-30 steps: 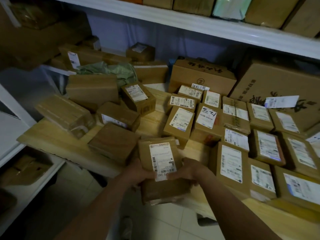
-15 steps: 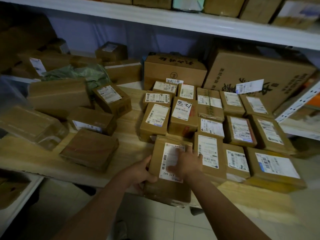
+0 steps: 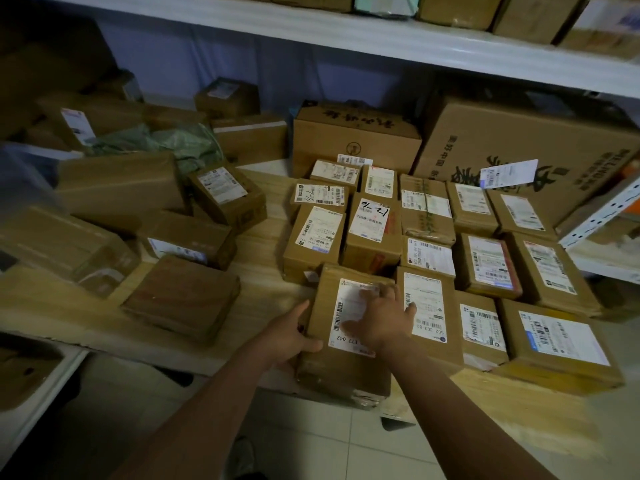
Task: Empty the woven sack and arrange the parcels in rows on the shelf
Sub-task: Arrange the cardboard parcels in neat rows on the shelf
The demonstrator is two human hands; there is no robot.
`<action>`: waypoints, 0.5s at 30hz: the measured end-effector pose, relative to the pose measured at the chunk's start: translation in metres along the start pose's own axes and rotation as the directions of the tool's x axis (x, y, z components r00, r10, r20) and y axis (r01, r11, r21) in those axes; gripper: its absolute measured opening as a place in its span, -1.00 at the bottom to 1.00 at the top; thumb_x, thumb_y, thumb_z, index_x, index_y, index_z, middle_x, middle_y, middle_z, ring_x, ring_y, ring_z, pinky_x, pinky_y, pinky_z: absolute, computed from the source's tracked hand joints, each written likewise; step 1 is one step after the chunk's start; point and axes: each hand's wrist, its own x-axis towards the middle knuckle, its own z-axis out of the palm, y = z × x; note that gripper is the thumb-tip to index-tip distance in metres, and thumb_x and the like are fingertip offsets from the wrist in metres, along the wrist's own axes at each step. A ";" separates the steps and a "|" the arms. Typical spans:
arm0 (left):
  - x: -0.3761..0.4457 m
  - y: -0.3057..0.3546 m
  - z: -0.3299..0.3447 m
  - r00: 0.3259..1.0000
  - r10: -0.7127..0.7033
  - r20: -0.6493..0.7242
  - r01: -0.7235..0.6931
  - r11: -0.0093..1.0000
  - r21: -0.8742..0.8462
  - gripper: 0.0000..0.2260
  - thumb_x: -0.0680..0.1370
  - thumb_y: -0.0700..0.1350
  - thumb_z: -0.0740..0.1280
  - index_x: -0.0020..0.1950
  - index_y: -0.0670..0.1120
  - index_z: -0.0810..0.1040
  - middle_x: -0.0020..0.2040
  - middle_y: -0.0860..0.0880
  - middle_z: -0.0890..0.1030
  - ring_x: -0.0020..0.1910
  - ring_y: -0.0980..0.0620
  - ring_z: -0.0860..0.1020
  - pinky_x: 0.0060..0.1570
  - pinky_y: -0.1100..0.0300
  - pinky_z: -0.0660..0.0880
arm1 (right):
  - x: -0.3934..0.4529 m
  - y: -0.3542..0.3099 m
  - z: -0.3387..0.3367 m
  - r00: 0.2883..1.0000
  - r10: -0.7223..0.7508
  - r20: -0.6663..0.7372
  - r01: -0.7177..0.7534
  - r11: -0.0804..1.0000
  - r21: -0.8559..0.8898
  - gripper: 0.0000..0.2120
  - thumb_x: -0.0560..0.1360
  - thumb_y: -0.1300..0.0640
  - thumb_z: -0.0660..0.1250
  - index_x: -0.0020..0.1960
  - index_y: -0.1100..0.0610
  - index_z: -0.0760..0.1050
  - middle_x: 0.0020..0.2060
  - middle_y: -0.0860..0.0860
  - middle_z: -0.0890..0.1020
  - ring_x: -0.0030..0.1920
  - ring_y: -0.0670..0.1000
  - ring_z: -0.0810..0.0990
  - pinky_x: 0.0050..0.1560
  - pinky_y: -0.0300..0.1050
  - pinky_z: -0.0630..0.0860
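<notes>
The parcel (image 3: 346,327) in hand sits at the front left corner of the rows on the wooden shelf (image 3: 263,299), its near end overhanging; the left hand (image 3: 294,336) grips its side, fingers curled under, while the right hand (image 3: 382,320) presses flat on its label, fingers spread. I'd judge the job past halfway: several tidy rows are laid to the right, but loose boxes (image 3: 180,296) lie jumbled at left around the crumpled green woven sack (image 3: 166,142), which looks empty, though I cannot see inside.

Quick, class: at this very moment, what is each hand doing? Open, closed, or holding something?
Left hand: grip closed on the left edge of the labelled parcel.
Right hand: open, lying flat on top of that parcel's label.
</notes>
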 end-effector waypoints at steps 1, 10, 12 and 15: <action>0.000 0.000 -0.002 1.000 -0.002 -0.027 0.001 1.000 -0.016 -0.25 0.45 -0.12 0.43 0.53 0.08 0.09 0.41 -0.08 0.38 0.34 -0.10 0.40 0.26 -0.12 0.44 | 0.001 -0.004 0.000 1.000 -0.006 -0.024 0.006 1.000 0.017 -0.32 0.41 -0.18 0.36 0.45 -0.02 0.26 0.50 0.07 0.16 0.54 0.12 -0.04 0.48 0.25 -0.06; -0.003 -0.011 -0.061 0.950 -0.006 -0.312 0.002 1.000 -0.013 -0.96 0.53 -0.15 0.32 -0.04 -0.04 0.52 -0.08 -0.02 0.54 -0.10 0.05 0.52 -0.06 0.15 0.52 | 0.005 -0.075 0.009 0.959 -0.254 -0.126 0.274 0.945 0.178 -0.75 0.54 0.00 0.27 0.16 0.06 0.57 0.28 0.06 0.49 0.31 0.09 0.40 0.28 -0.07 0.36; -0.007 -0.017 -0.077 0.942 -0.024 -0.336 0.002 0.998 -0.065 -0.97 0.57 -0.16 0.27 -0.04 -0.10 0.48 -0.13 -0.06 0.49 -0.26 0.11 0.43 -0.31 0.26 0.36 | 0.009 -0.095 0.012 0.955 -0.274 -0.113 0.294 0.927 0.232 -0.85 0.54 0.11 0.28 0.04 0.10 0.59 0.18 0.06 0.54 0.19 0.08 0.50 0.21 -0.07 0.43; -0.008 -0.034 -0.106 0.905 -0.054 -0.422 0.003 0.993 -0.120 -0.89 0.59 -0.09 0.23 -0.13 -0.07 0.42 -0.18 -0.04 0.44 -0.30 0.12 0.37 -0.33 0.25 0.29 | 0.016 -0.125 0.020 0.961 -0.269 -0.062 0.275 0.909 0.315 -0.84 0.51 0.21 0.30 0.06 0.09 0.57 0.14 0.06 0.57 0.13 0.04 0.56 0.19 -0.09 0.48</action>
